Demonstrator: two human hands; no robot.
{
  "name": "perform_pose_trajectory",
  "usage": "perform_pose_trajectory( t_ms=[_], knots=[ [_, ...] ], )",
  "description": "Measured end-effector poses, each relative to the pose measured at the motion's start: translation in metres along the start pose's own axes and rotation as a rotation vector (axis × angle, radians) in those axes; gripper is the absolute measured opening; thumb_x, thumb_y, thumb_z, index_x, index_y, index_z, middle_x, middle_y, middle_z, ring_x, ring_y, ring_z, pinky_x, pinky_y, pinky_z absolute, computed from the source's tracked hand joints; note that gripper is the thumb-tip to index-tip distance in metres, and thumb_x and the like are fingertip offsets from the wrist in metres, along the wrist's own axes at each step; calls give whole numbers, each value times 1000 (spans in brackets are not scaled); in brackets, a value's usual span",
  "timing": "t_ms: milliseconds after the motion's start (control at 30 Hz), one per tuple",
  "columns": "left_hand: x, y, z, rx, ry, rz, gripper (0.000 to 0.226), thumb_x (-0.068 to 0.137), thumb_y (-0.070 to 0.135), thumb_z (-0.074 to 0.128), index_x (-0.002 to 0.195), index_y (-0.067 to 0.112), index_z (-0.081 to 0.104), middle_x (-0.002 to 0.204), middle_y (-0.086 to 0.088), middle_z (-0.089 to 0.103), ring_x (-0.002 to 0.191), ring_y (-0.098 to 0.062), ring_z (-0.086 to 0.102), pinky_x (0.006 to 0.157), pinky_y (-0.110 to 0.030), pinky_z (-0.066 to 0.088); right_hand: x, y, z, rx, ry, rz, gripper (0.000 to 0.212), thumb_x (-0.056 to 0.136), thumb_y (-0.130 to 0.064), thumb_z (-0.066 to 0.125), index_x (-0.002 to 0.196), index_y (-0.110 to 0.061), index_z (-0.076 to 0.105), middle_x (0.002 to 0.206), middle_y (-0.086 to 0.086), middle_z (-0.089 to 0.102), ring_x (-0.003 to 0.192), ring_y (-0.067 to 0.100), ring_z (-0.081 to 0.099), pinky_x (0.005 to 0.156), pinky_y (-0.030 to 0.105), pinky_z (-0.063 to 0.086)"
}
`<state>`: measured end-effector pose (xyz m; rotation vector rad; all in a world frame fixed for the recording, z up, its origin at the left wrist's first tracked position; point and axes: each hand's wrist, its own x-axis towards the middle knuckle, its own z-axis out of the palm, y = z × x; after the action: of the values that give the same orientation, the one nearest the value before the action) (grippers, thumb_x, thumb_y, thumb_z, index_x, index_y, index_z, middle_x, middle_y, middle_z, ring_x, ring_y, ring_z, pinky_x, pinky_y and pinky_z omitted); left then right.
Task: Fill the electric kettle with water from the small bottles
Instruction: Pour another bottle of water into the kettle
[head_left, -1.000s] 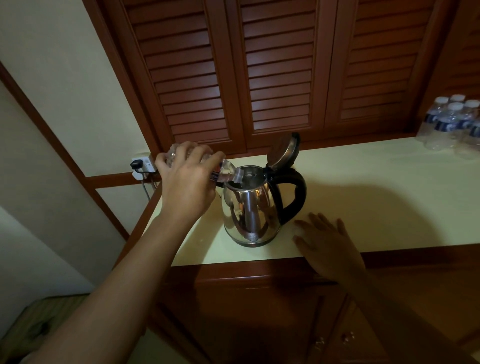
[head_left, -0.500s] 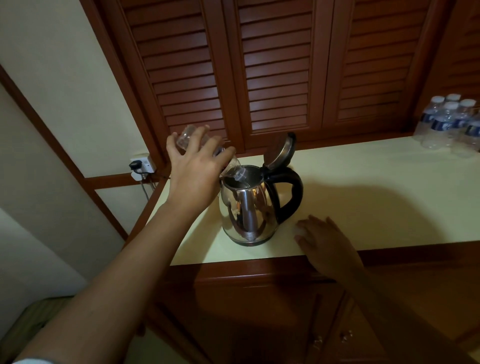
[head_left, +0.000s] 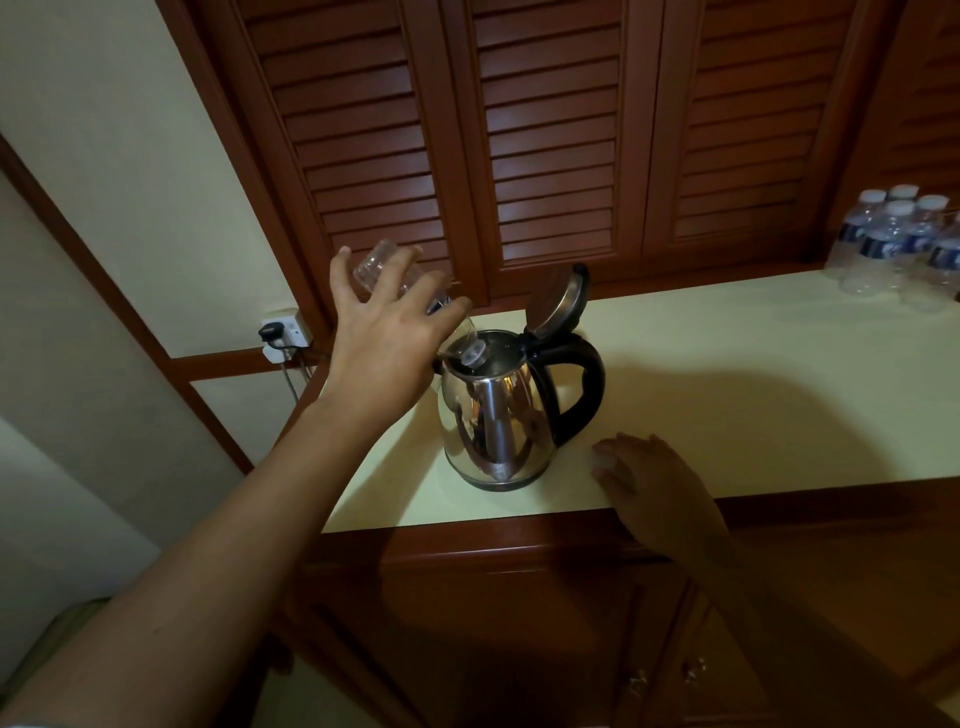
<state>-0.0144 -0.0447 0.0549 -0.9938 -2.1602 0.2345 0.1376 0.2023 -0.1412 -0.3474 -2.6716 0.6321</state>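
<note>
While my left hand (head_left: 384, 343) grips the small clear plastic bottle (head_left: 375, 266), tipped neck-down into the open steel electric kettle (head_left: 493, 426) beside it, my right hand (head_left: 654, 483) rests on the cream surface (head_left: 727, 364). I cannot tell whether its bent fingers hold anything.

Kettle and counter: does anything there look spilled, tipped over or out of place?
Nothing stands out. The kettle stands upright on the counter with its lid open. The left hand holds the small bottle tilted neck-down into the opening, and no water shows on the counter around it.
</note>
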Motion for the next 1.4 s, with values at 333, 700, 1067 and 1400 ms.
perform_pose_trajectory(
  t_ms=[333, 700, 1067, 1400],
  knots=[
    [-12, -4, 4, 49, 26, -59, 62, 78, 6, 77, 134, 29, 63, 141, -5, 62, 145, -39, 41, 111, -83, 17, -3, -6, -5, 17, -2, 29, 35, 101, -36, 56, 133, -24, 62, 139, -1, 61, 132, 20, 49, 117, 41, 31],
    [-41, 1, 11, -96, -23, -303, 60, 88, 50, 71, 141, 24, 60, 129, -4, 69, 119, -32, 59, 104, -64, 36, -5, -6, -5, 32, 15, 16, 36, 102, -35, 54, 135, -21, 61, 139, -3, 60, 128, 23, 50, 109, 32, 32],
    [-152, 72, -16, -1342, -208, -773, 45, 87, 38, 79, 127, 44, 60, 117, 17, 67, 104, 5, 66, 75, -15, 57, -49, -66, -22, 340, 229, -43, 39, 92, -27, 70, 130, -26, 63, 106, -22, 62, 95, -4, 59, 74, 4, 42],
    [-179, 93, -18, -1361, -261, -706, 57, 81, 30, 89, 123, 57, 61, 116, 29, 62, 112, 1, 63, 84, -15, 55, -39, -131, -65, 510, -53, -176, 58, 90, -29, 73, 142, -38, 48, 119, -35, 65, 102, -2, 64, 86, 4, 42]
  ],
)
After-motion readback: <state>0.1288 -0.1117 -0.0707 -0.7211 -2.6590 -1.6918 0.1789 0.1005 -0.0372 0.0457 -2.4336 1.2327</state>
